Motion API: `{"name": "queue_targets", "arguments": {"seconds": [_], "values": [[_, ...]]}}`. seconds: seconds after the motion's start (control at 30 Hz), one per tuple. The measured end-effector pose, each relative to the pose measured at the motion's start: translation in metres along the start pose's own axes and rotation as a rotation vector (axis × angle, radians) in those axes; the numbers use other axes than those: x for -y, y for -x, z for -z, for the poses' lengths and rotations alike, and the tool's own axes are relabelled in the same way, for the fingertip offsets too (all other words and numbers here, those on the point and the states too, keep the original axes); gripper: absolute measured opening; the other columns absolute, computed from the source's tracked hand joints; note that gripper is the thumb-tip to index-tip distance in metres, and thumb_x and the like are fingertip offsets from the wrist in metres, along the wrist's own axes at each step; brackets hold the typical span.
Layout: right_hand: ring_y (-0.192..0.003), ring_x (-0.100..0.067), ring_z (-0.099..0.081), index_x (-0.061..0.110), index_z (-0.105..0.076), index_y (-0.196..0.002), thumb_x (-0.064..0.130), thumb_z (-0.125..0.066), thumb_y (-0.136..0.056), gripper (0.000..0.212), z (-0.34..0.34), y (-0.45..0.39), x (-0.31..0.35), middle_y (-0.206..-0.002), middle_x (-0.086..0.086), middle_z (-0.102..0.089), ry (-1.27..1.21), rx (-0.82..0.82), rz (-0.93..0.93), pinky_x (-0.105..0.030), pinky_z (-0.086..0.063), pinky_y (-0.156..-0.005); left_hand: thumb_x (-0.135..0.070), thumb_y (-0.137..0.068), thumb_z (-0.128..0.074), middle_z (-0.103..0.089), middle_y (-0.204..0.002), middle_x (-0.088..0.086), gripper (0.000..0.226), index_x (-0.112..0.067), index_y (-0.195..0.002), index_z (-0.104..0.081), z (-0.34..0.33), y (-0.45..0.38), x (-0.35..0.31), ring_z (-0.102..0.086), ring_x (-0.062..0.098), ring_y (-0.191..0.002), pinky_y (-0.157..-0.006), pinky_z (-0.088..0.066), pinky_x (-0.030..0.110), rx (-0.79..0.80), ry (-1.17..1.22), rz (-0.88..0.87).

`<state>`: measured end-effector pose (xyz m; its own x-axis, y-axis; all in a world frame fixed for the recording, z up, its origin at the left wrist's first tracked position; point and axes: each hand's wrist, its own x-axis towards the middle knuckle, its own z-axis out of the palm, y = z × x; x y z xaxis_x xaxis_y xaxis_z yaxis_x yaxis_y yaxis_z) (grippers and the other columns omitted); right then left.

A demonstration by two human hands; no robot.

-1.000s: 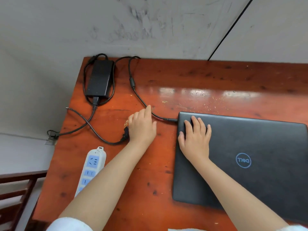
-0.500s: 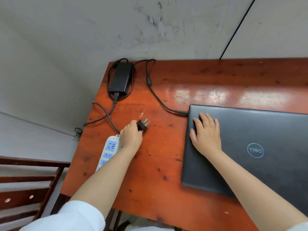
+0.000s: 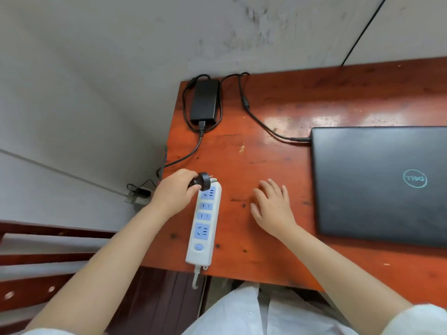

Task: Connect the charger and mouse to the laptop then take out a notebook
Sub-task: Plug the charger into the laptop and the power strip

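Grey scuffed wall is backing a reddish wooden counter (image 3: 278, 165), and the power strip (image 3: 204, 226) is lying along the counter's left near edge, so it serves as the landmark for everything else.

Left of the strip, the left hand (image 3: 173, 193) is closing around the black plug (image 3: 202, 181), holding it right over the strip's far end with the prongs tipping toward the top socket; judging by that, the plug is being lined up for pushing in. Beyond the strip, at the counter's far corner, the charger brick (image 3: 205, 100) is sitting with its cable (image 3: 191, 151) looping around it and trailing off the counter's left edge before reaching the plug, slack enough to let the plug travel.

Right of the strip, the right hand (image 3: 272, 205) is resting flat and spread wide on bare wood, holding nothing, probably just steadying. Far right of the strip, the laptop (image 3: 377, 187) is lying shut, with the charger's thin lead (image 3: 266, 126) already seated in its left side. A round "DELL" logo is showing on the lid, upside down from here. Nothing readable is printed on the strip that I can make out. No mouse or notebook is showing.
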<state>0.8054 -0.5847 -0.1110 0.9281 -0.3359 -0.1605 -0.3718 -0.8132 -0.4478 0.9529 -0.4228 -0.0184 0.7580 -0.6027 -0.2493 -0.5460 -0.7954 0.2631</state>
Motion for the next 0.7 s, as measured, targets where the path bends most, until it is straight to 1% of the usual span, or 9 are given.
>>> {"name": "queue_targets", "arguments": {"seconds": [0.07, 0.13, 0.2, 0.27, 0.37, 0.43, 0.5, 0.6, 0.7], "values": [[-0.145, -0.026, -0.008, 0.019, -0.033, -0.141, 0.036, -0.039, -0.095, 0.050, -0.017, 0.004, 0.008, -0.156, -0.009, -0.019, 0.082, 0.033, -0.022, -0.051, -0.004, -0.116, -0.018, -0.088, -0.056, -0.064, -0.111, 0.008, 0.021, -0.007, -0.106, -0.062, 0.002, 0.009, 0.019, -0.058, 0.026, -0.102, -0.080, -0.045, 0.035, 0.069, -0.058, -0.030], [-0.145, -0.026, -0.007, 0.022, -0.028, -0.143, 0.040, -0.037, -0.095, 0.052, -0.028, 0.007, 0.011, -0.157, -0.008, -0.016, 0.145, 0.014, -0.031, -0.051, -0.004, -0.116, -0.020, -0.088, -0.057, -0.067, -0.110, 0.008, 0.022, -0.010, -0.107, -0.060, 0.000, 0.017, 0.031, -0.060, 0.026, -0.100, -0.079, -0.045, 0.033, 0.080, -0.046, -0.033], [-0.144, -0.028, -0.013, 0.021, -0.034, -0.141, 0.039, -0.043, -0.093, 0.052, -0.030, 0.007, 0.013, -0.155, -0.009, -0.024, 0.142, -0.047, -0.044, -0.052, -0.008, -0.116, -0.022, -0.088, -0.057, -0.068, -0.107, 0.008, 0.024, -0.012, -0.109, -0.056, -0.004, 0.018, 0.036, -0.062, 0.028, -0.096, -0.075, -0.045, 0.033, 0.062, -0.029, -0.039], [-0.143, -0.029, -0.019, 0.020, -0.040, -0.138, 0.037, -0.048, -0.092, 0.050, -0.031, 0.006, 0.016, -0.152, -0.010, -0.029, 0.139, -0.077, -0.048, -0.052, -0.011, -0.115, -0.024, -0.090, -0.054, -0.069, -0.103, 0.009, 0.023, -0.013, -0.110, -0.055, -0.006, 0.015, 0.039, -0.061, 0.028, -0.091, -0.068, -0.043, 0.032, 0.061, -0.070, -0.073], [-0.142, -0.029, -0.022, 0.019, -0.044, -0.136, 0.035, -0.052, -0.091, 0.049, -0.032, 0.006, 0.018, -0.151, -0.011, -0.032, 0.129, -0.096, -0.061, -0.052, -0.012, -0.115, -0.025, -0.092, -0.050, -0.068, -0.105, 0.009, 0.025, -0.014, -0.115, -0.054, -0.005, 0.006, 0.040, -0.061, 0.029, -0.093, -0.070, -0.045, 0.034, 0.071, -0.102, -0.110], [-0.142, -0.028, -0.021, 0.020, -0.043, -0.136, 0.035, -0.051, -0.091, 0.049, -0.032, 0.007, 0.018, -0.152, -0.010, -0.031, 0.136, -0.098, -0.067, -0.051, -0.012, -0.116, -0.025, -0.093, -0.049, -0.068, -0.107, 0.009, 0.026, -0.015, -0.117, -0.054, -0.003, 0.000, 0.041, -0.061, 0.029, -0.095, -0.072, -0.045, 0.035, 0.104, -0.098, -0.123], [-0.142, -0.028, -0.021, 0.020, -0.043, -0.136, 0.035, -0.051, -0.091, 0.048, -0.033, 0.008, 0.018, -0.152, -0.010, -0.031, 0.138, -0.107, -0.066, -0.050, -0.011, -0.116, -0.024, -0.093, -0.049, -0.068, -0.108, 0.009, 0.025, -0.015, -0.114, -0.056, 0.002, -0.006, 0.040, -0.060, 0.028, -0.094, -0.073, -0.046, 0.035, 0.149, -0.082, -0.129], [-0.143, -0.027, -0.020, 0.021, -0.043, -0.136, 0.036, -0.050, -0.091, 0.048, -0.033, 0.008, 0.018, -0.152, -0.009, -0.030, 0.136, -0.112, -0.074, -0.049, -0.010, -0.117, -0.022, -0.093, -0.049, -0.068, -0.102, 0.010, 0.022, -0.013, -0.109, -0.059, 0.009, -0.018, 0.035, -0.055, 0.022, -0.076, -0.066, -0.041, 0.031, 0.212, -0.095, -0.140], [-0.143, -0.026, -0.019, 0.022, -0.041, -0.137, 0.036, -0.049, -0.091, 0.049, -0.033, 0.008, 0.018, -0.153, -0.008, -0.029, 0.134, -0.109, -0.077, -0.049, -0.009, -0.117, -0.022, -0.092, -0.050, -0.067, -0.098, 0.009, 0.022, -0.012, -0.109, -0.060, 0.014, -0.029, 0.029, -0.052, 0.015, -0.062, -0.057, -0.041, 0.029, 0.286, -0.132, -0.174]]}}
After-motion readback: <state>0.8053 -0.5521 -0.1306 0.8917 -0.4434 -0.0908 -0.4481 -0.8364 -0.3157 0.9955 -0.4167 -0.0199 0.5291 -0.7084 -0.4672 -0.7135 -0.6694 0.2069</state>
